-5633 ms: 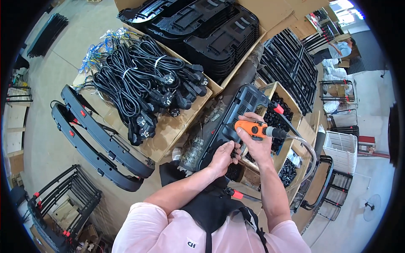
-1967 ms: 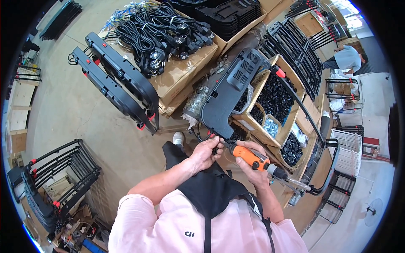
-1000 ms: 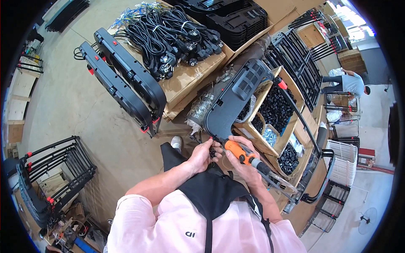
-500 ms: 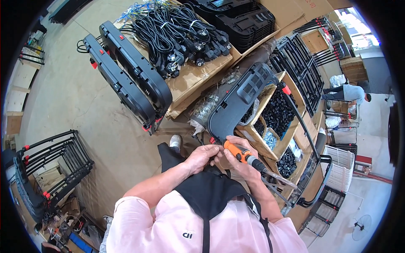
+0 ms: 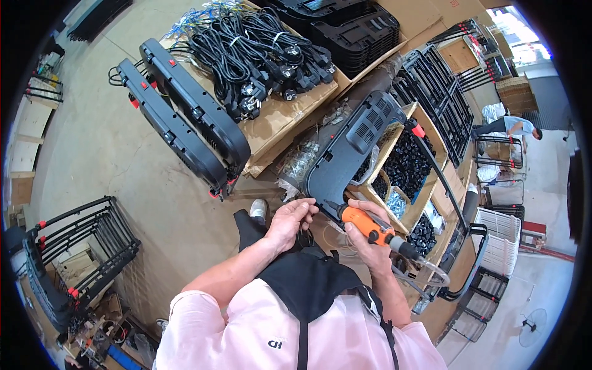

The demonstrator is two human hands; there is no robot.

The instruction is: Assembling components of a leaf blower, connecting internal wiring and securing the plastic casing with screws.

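My right hand point(image 5: 371, 237) is wrapped round an orange air screwdriver point(image 5: 365, 224) with a clear hose at its back end. The driver's dark nose points left, at the near end of a black plastic machine housing point(image 5: 336, 163). My left hand point(image 5: 288, 223) is beside that end, thumb and fingers pinched together close to the driver's tip; whatever they hold is too small to make out. The housing lies slanted on the bench, its vented part at the far end and a black tube frame point(image 5: 445, 188) reaching from it toward the right.
Right of the housing, a wooden divided box point(image 5: 399, 227) holds black plastic parts and silvery screws. Two more housings point(image 5: 191, 117) stand at the left of a cardboard-topped stack with bundled black power cords point(image 5: 259, 52). Tube frames point(image 5: 92, 246) stand at left. Another person point(image 5: 515, 125) is far right.
The screwdriver and my right hand have moved slightly right and down, away from my left hand. The left hand has shifted a little left and up, its fingertips now clear of the driver's body.
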